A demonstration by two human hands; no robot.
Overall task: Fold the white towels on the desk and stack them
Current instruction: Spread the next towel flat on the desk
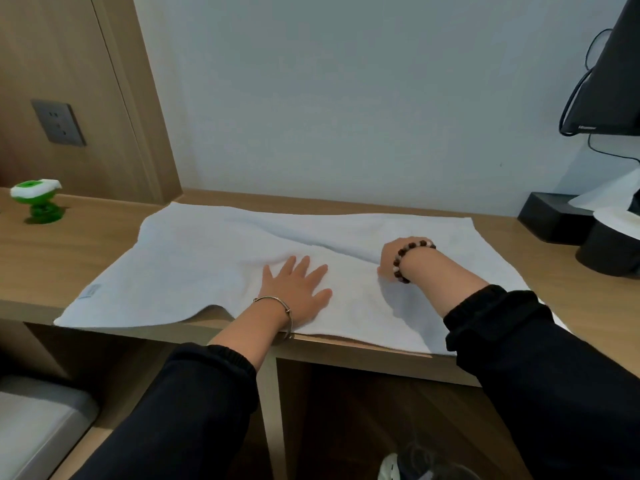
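Now pressing white towel (194,258) mid-frame with flat, spread left hand (298,285); right hand (390,258) just rightward, touching it, grip hidden.

White towel (194,258) spread flat across wooden desk (62,237), diagonal crease, near edge overhanging

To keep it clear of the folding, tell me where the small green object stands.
Head view: the small green object stands at the desk's far left, below the wall socket, apart from the white towel.

Nothing legible — white mark (586,127) on the black screen (620,81) is blurred.
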